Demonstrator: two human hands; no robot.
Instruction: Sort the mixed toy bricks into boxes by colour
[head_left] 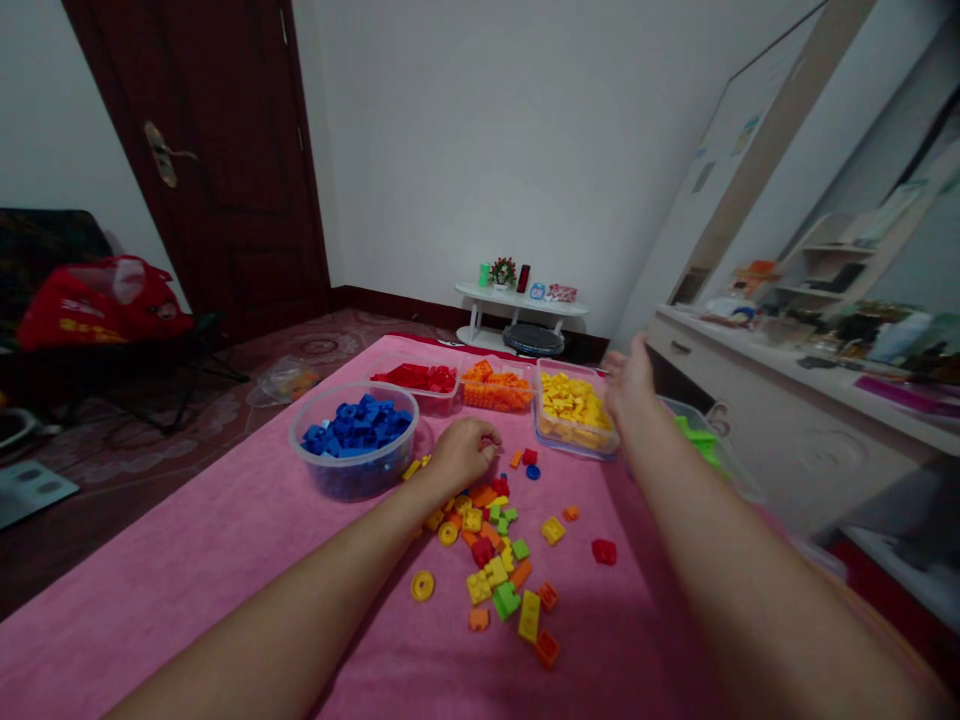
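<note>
My left hand (465, 452) hovers over the far side of a loose pile of toy building bricks (491, 535), its fingers curled together. Whatever may lie in them is hidden. On the right, my right hand (628, 380) is raised beside the tub of yellow bricks (574, 405), fingers stretched out and apart, nothing visible in them. The pile mixes yellow, orange, red and green pieces, with a blue round piece (532, 472) beyond it. Left of my left hand stands a round tub (356, 475) of blue bricks. Green bricks (697, 440) sit in a container partly covered by my right forearm.
Boxes of red bricks (427, 378) and orange bricks (495, 385) line the far edge of the pink-covered table (247, 590). Behind stands a low white shelf (517, 298) with small ornaments. A cabinet (795, 400) stands at the right; a red bag (105, 305) is at the left.
</note>
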